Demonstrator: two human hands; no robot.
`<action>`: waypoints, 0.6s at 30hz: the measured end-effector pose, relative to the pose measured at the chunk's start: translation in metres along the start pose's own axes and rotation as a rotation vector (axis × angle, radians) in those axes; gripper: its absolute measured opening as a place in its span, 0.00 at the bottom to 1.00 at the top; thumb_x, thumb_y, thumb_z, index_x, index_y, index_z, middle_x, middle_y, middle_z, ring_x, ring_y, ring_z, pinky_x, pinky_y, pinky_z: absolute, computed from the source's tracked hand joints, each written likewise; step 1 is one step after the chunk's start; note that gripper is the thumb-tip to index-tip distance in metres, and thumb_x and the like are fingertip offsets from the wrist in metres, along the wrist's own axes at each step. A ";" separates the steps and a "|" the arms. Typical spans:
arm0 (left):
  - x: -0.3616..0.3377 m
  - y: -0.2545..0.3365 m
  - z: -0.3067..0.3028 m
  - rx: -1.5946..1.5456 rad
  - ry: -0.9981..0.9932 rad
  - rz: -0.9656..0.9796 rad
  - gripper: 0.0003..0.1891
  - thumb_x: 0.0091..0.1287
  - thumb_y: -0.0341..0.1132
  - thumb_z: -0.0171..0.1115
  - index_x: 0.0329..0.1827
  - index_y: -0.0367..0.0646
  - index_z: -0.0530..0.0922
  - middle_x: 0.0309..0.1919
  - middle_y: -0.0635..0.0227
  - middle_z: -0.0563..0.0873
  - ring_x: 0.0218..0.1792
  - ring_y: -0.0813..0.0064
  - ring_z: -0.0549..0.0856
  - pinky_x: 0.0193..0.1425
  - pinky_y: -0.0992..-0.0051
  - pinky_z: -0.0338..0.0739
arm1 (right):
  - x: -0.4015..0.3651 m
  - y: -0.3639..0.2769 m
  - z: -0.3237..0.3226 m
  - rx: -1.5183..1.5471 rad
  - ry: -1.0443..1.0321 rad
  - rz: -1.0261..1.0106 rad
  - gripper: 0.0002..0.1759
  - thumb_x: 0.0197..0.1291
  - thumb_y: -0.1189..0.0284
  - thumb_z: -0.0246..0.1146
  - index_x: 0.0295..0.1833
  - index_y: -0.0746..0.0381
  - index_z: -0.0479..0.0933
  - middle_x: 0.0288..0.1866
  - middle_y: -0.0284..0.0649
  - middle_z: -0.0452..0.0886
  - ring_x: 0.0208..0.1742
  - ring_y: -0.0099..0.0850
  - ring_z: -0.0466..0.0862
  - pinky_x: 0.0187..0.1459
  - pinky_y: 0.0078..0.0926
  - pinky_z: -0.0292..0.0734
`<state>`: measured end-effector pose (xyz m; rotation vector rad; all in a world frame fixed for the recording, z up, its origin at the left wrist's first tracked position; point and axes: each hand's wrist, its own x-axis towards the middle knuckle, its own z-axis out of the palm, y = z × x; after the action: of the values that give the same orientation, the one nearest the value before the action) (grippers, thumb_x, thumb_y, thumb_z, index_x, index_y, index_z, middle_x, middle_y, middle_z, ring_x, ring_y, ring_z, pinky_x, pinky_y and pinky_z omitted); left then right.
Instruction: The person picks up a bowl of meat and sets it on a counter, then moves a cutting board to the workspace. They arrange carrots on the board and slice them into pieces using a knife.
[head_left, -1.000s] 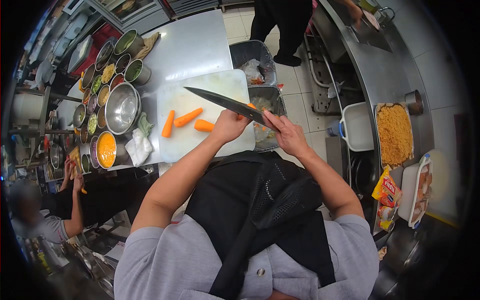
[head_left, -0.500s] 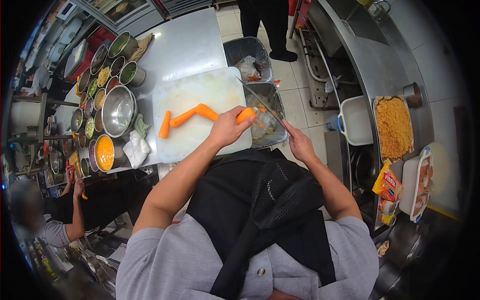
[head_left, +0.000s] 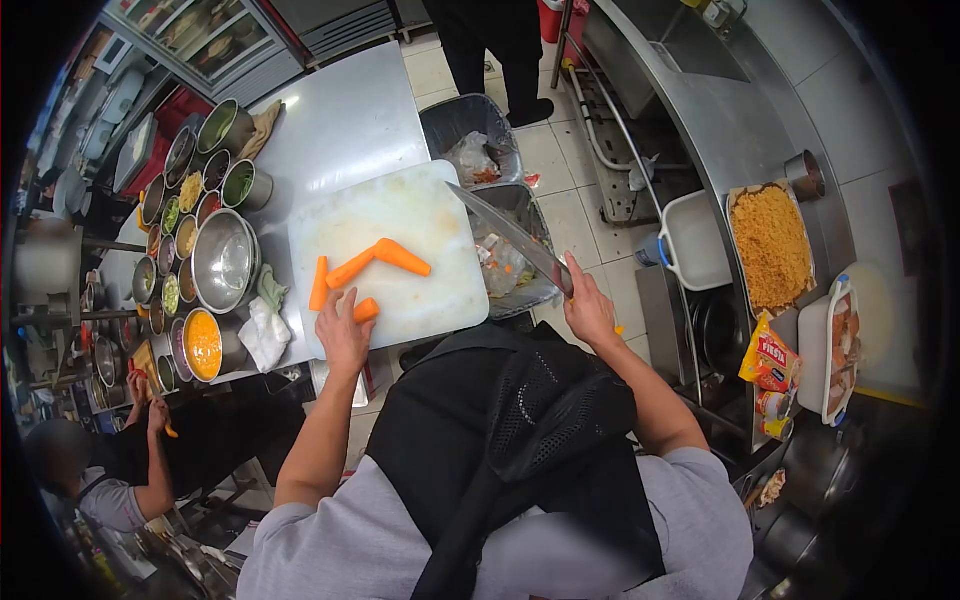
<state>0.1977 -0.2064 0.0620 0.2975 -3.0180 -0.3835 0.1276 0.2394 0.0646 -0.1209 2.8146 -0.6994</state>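
Observation:
My left hand (head_left: 338,328) is over the near left corner of the white cutting board (head_left: 440,250), fingers apart. Beside its thumb lies a short, thick peeled carrot (head_left: 367,309); whether they touch is hard to tell. A slim carrot (head_left: 318,284) lies just beyond the fingertips. Further up the board, two more carrots (head_left: 350,270) (head_left: 403,257) meet end to end at an angle. My right hand (head_left: 590,305) grips a long knife (head_left: 515,235) by the handle. Its blade points up and left, over the trash bin and the board's right edge.
Two lined trash bins (head_left: 521,150) stand right of the steel table (head_left: 350,100). Metal bowls (head_left: 222,262) and several ingredient containers crowd the left, beside a white cloth (head_left: 264,334). Another person works at lower left; dark-trousered legs (head_left: 485,50) stand ahead. A tray of orange-brown crumbs (head_left: 770,245) is at right.
My left hand has moved left from the bin side to the board's near left corner, and the thick carrot it held now lies on the board. The knife stays in my right hand.

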 end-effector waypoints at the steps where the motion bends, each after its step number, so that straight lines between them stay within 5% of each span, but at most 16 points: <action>1: 0.004 0.005 -0.002 -0.009 0.005 0.056 0.40 0.54 0.32 0.79 0.74 0.51 0.74 0.69 0.55 0.74 0.71 0.50 0.72 0.74 0.50 0.65 | 0.000 0.001 0.002 0.000 0.000 0.007 0.52 0.60 0.77 0.63 0.87 0.45 0.49 0.52 0.50 0.79 0.48 0.55 0.85 0.47 0.54 0.81; 5: 0.022 0.053 -0.002 -0.205 0.079 0.332 0.40 0.53 0.25 0.74 0.74 0.44 0.72 0.73 0.49 0.71 0.73 0.45 0.69 0.76 0.48 0.63 | 0.001 0.007 0.013 0.029 0.024 0.022 0.51 0.61 0.77 0.62 0.87 0.47 0.48 0.55 0.53 0.79 0.51 0.57 0.84 0.50 0.56 0.80; 8: 0.042 0.135 0.011 -0.416 -0.075 0.689 0.34 0.56 0.22 0.62 0.71 0.38 0.73 0.69 0.43 0.75 0.72 0.42 0.72 0.78 0.48 0.63 | -0.001 0.005 0.017 0.066 0.023 0.037 0.51 0.62 0.77 0.62 0.87 0.50 0.46 0.60 0.56 0.79 0.55 0.58 0.83 0.53 0.56 0.79; 9: 0.059 0.164 0.037 -0.462 -0.320 0.821 0.35 0.59 0.24 0.63 0.74 0.41 0.72 0.73 0.52 0.74 0.77 0.49 0.68 0.78 0.44 0.64 | -0.002 0.002 0.016 0.060 0.014 0.002 0.51 0.62 0.77 0.62 0.87 0.50 0.46 0.60 0.56 0.79 0.55 0.58 0.83 0.53 0.56 0.79; 11: 0.054 0.215 0.030 -0.377 -0.236 1.088 0.38 0.61 0.30 0.66 0.78 0.42 0.67 0.76 0.59 0.73 0.81 0.54 0.66 0.80 0.39 0.59 | -0.008 -0.004 0.007 0.067 -0.033 0.083 0.52 0.62 0.77 0.63 0.88 0.52 0.43 0.62 0.57 0.79 0.58 0.59 0.83 0.55 0.55 0.78; 15: 0.064 0.270 0.059 0.089 -0.490 1.087 0.28 0.73 0.38 0.56 0.76 0.43 0.72 0.78 0.66 0.73 0.80 0.61 0.68 0.79 0.28 0.52 | -0.012 -0.008 -0.010 0.052 -0.147 0.212 0.54 0.62 0.77 0.65 0.88 0.51 0.41 0.60 0.60 0.80 0.58 0.60 0.83 0.56 0.53 0.78; 18: 0.058 0.276 0.073 0.105 -0.453 1.082 0.25 0.77 0.40 0.49 0.74 0.42 0.74 0.75 0.64 0.77 0.78 0.62 0.71 0.77 0.23 0.51 | -0.026 0.003 -0.014 -0.006 -0.162 0.228 0.56 0.61 0.76 0.67 0.88 0.51 0.40 0.56 0.62 0.82 0.56 0.61 0.83 0.55 0.54 0.78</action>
<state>0.0831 0.0616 0.0651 -1.5193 -3.0076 -0.1855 0.1488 0.2516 0.0805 0.1353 2.6211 -0.5997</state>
